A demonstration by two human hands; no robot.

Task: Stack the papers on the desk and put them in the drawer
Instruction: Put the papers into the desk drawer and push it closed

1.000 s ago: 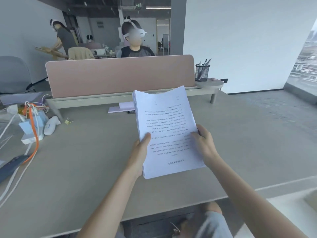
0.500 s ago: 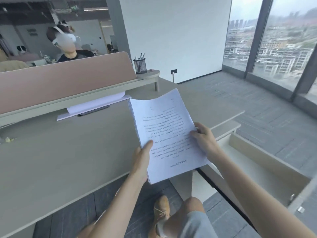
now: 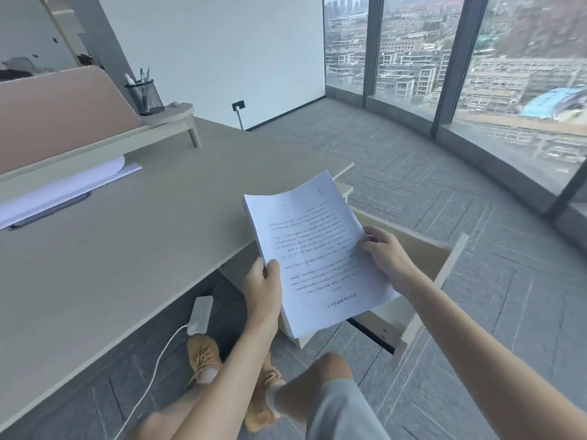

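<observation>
A thick stack of printed white papers (image 3: 314, 249) is held in the air past the desk's right end, above an open pale wooden drawer (image 3: 422, 258). My left hand (image 3: 262, 289) grips the stack's near left edge, thumb on top. On the right edge sits my right hand (image 3: 386, 254), pinching the sheets. The stack hides most of the drawer's inside. The grey desk (image 3: 143, 236) lies to the left.
More white sheets (image 3: 63, 188) lie under the pink divider's shelf at the desk's back. A black mesh pen cup (image 3: 144, 96) stands on a small raised shelf. On the floor under the desk lies a white power strip (image 3: 200, 314) with its cable. My knees and tan shoes are below.
My view has swung right and both hands have carried the stack from over the desk to above the open drawer at the desk's right end. The grip is unchanged.
</observation>
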